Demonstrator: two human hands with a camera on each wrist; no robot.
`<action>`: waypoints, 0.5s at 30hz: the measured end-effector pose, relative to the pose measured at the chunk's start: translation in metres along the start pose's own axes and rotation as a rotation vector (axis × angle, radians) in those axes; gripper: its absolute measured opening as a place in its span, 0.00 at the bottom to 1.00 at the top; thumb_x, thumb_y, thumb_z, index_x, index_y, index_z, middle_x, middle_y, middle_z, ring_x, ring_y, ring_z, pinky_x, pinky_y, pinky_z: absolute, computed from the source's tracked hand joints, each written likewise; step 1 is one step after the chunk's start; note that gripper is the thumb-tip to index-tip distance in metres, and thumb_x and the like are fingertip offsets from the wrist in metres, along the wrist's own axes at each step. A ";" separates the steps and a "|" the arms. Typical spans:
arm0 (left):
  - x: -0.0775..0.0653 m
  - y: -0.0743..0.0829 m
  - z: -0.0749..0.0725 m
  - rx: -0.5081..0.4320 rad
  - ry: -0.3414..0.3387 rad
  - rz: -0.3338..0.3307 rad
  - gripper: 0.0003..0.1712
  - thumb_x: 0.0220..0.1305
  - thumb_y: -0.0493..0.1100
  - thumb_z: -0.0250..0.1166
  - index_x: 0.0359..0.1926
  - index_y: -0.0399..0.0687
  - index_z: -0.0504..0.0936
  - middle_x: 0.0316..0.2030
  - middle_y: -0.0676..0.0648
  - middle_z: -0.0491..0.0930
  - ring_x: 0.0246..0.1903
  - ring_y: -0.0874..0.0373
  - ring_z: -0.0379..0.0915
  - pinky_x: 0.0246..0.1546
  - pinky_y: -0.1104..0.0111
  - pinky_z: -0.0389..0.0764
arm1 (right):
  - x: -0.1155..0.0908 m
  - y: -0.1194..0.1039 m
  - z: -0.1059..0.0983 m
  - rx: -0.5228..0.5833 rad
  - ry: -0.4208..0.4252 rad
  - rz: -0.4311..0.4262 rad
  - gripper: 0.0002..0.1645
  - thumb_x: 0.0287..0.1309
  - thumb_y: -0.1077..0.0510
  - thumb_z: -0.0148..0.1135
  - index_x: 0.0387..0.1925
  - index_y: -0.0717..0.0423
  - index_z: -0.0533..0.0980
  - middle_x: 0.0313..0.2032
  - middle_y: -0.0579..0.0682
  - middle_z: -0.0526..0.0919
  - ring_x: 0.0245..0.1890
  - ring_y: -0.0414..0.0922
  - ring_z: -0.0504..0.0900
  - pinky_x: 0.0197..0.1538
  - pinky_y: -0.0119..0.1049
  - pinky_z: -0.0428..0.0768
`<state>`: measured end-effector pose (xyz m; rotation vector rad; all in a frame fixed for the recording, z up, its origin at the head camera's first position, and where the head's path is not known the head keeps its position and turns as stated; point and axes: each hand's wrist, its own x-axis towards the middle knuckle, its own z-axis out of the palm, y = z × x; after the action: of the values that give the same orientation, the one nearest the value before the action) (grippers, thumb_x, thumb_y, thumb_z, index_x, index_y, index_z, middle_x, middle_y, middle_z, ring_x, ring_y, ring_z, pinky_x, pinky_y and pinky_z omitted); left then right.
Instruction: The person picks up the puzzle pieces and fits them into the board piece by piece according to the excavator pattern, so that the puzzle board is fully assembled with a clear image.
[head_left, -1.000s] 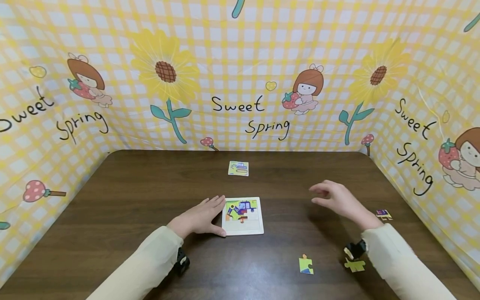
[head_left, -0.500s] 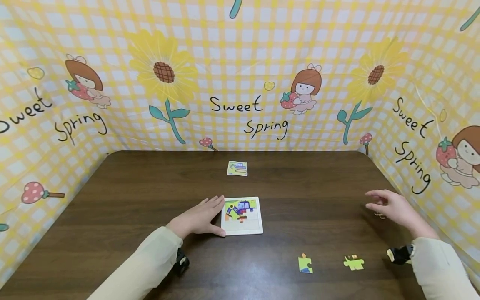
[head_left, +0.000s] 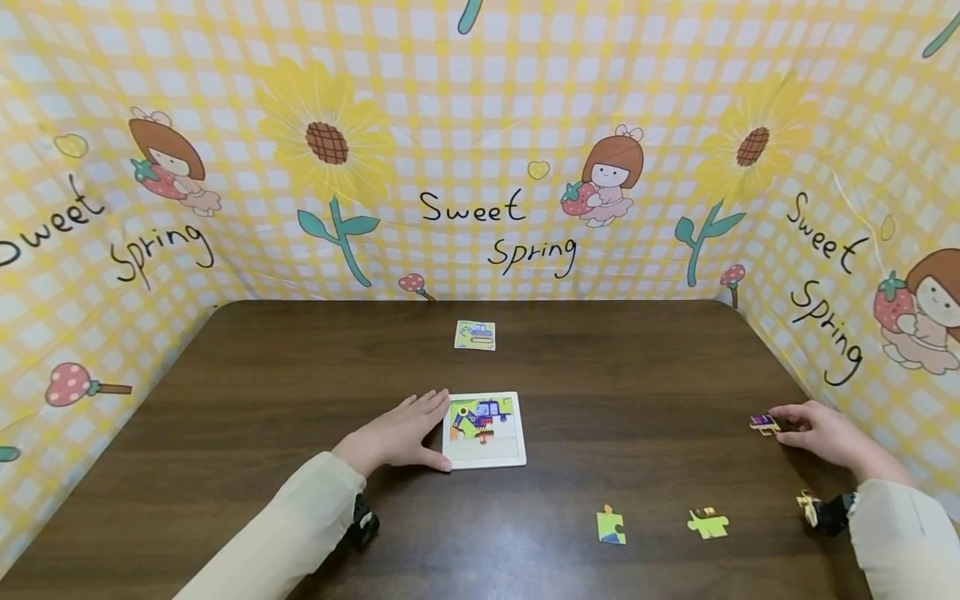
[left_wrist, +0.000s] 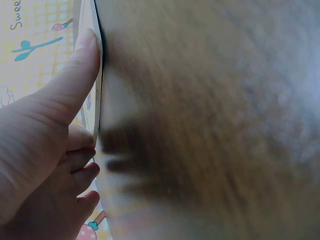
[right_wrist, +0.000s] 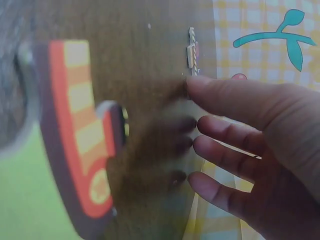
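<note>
In the head view, a white-framed jigsaw puzzle board [head_left: 484, 458] lies mid-table, its upper part filled with a digger picture. My left hand [head_left: 396, 431] rests at its left edge, fingers straight and thumb at the near corner. In the left wrist view the thumb [left_wrist: 82, 62] lies along the frame's side. At the far right, my right hand [head_left: 828, 433] pinches the right side of a purple and striped puzzle piece [head_left: 764, 424] between thumb and fingers. The right wrist view shows that piece edge-on beyond the thumb [right_wrist: 215, 95].
A green puzzle piece [head_left: 611, 527] and another green piece [head_left: 708, 524] lie near the front right. One more puzzle piece [head_left: 807, 505] shows beside the right wrist camera. A small picture card [head_left: 475, 335] lies at the back. Checked cloth [head_left: 480, 150] hangs around the table.
My right hand has moved right and down from beside the board to the purple puzzle piece and taken hold of its edge. The left hand has stayed at the board.
</note>
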<state>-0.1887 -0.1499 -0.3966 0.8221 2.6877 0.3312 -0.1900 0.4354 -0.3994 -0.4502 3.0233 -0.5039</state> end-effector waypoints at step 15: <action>0.000 0.001 0.000 0.005 0.001 -0.004 0.55 0.52 0.63 0.64 0.68 0.34 0.52 0.69 0.39 0.47 0.68 0.46 0.38 0.65 0.55 0.43 | 0.000 -0.001 0.002 -0.024 0.055 0.007 0.11 0.47 0.64 0.68 0.34 0.64 0.77 0.29 0.50 0.72 0.27 0.43 0.68 0.29 0.41 0.69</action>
<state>-0.1886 -0.1490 -0.3960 0.8182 2.6919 0.3239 -0.1898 0.4341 -0.4015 -0.4342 3.0851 -0.4887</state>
